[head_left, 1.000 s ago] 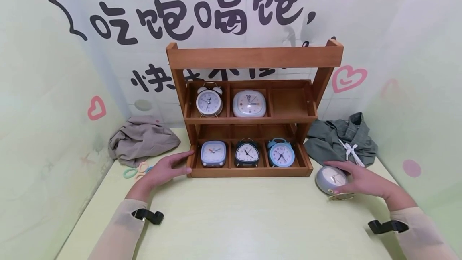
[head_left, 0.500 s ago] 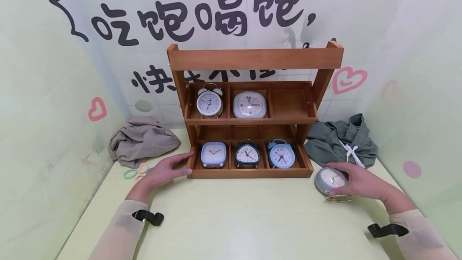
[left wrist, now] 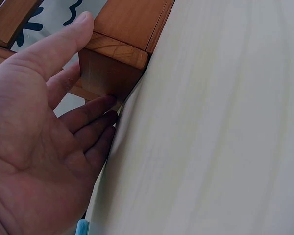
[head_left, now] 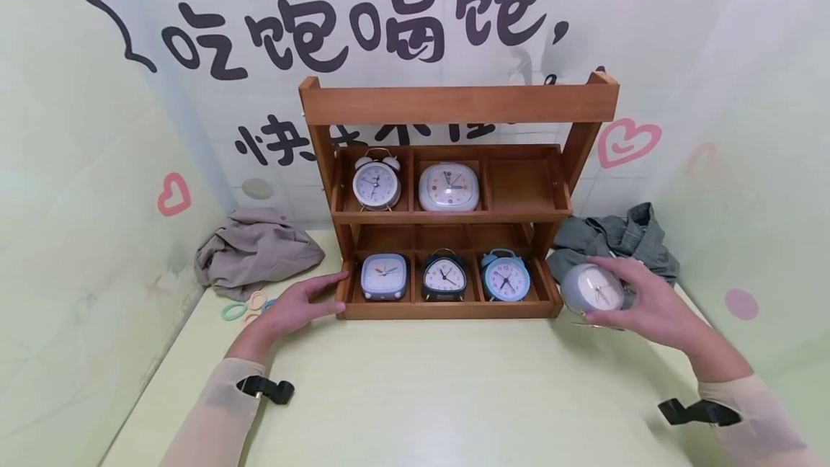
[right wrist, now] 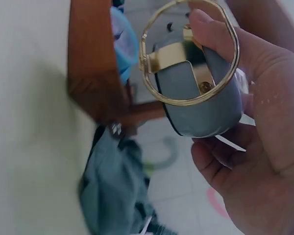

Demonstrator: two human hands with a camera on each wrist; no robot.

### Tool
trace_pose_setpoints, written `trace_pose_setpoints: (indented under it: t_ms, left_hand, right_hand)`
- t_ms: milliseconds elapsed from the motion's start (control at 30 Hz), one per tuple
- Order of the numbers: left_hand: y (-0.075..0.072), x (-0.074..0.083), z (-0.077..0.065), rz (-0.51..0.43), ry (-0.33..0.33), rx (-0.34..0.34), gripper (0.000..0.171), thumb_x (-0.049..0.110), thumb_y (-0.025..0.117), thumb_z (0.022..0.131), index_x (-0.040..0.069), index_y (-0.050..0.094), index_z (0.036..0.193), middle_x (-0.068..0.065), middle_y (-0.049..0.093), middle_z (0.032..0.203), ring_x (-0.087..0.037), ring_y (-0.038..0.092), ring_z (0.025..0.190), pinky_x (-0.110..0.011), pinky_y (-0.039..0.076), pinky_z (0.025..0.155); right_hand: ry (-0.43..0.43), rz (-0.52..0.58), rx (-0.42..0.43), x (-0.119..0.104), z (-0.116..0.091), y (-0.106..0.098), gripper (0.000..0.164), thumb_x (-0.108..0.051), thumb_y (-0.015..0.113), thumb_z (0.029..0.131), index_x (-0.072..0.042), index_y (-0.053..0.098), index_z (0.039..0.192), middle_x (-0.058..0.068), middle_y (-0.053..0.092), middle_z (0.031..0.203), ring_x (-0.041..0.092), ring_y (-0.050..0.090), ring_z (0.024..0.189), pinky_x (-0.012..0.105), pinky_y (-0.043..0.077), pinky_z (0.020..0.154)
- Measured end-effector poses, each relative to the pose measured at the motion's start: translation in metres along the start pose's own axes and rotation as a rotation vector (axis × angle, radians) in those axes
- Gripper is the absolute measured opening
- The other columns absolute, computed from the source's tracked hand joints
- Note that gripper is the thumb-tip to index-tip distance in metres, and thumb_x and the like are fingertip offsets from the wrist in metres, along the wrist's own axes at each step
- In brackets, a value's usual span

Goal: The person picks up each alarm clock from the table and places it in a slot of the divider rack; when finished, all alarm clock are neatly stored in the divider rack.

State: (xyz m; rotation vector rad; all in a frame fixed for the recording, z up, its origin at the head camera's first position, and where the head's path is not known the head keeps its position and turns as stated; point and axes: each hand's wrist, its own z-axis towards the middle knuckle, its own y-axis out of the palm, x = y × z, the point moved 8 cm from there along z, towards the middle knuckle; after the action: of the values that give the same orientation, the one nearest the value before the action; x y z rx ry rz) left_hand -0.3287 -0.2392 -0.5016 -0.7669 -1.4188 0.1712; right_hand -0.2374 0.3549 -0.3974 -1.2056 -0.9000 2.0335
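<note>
My right hand (head_left: 655,305) grips a round grey-blue clock (head_left: 573,290) with a pale dial, held above the table just right of the wooden rack (head_left: 454,311). Seen in the right wrist view, the clock has a gold ring stand (right wrist: 186,102) on its underside, and my thumb lies by the gold bracket. My left hand (head_left: 292,310) rests at the rack's lower left end. Thumb and fingers (left wrist: 90,113) lie fairly straight about that corner. On the lower tier sit a blue-rimmed square clock (head_left: 384,277), a dark triangular clock (head_left: 444,277) and a light-blue twin-bell clock (head_left: 505,278).
The upper tier holds a white twin-bell clock (head_left: 376,186) and a pale rounded-square clock (head_left: 449,187); its right compartment (head_left: 521,182) is bare. Dark grey-green cloth (head_left: 603,233) lies behind my right hand, taupe cloth (head_left: 256,251) at left, near coloured rings (head_left: 234,310).
My right hand has raised the round clock off the table, tilting its dial up toward the front, close to the rack's right end. The left hand stays put.
</note>
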Motion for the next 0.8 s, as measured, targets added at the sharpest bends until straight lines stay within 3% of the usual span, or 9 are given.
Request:
trace_pose_setpoints:
  t_ms: [333,567,800]
  left_hand:
    - [0.0,-0.002,0.0,-0.009,-0.005,-0.007,0.07,0.047,0.084,0.101,0.034,0.058,0.164,-0.009,0.042,0.176,-0.037,0.031,0.166,-0.062,0.025,0.134]
    - [0.0,-0.005,0.0,-0.009,-0.01,-0.004,0.069,0.046,0.084,0.101,0.035,0.058,0.164,-0.009,0.042,0.176,-0.037,0.031,0.166,-0.062,0.025,0.134]
    - [0.0,-0.003,0.0,-0.011,0.005,-0.002,0.07,0.047,0.084,0.1,0.035,0.058,0.164,-0.009,0.043,0.176,-0.036,0.032,0.165,-0.062,0.025,0.134]
  right_hand:
    - [-0.144,-0.075,0.17,-0.068,0.042,-0.031,0.106,-0.02,0.112,0.062,-0.011,0.064,0.156,0.011,0.065,0.132,0.014,0.05,0.113,0.032,0.049,0.075]
    - [-0.139,-0.071,0.146,-0.094,0.078,-0.042,0.105,-0.025,0.109,0.07,-0.012,0.058,0.161,0.019,0.063,0.142,0.037,0.053,0.123,0.054,0.054,0.076]
    - [-0.155,-0.078,0.171,-0.114,0.115,-0.045,0.103,-0.026,0.107,0.075,-0.006,0.055,0.162,0.025,0.061,0.148,0.043,0.053,0.13,0.062,0.053,0.085]
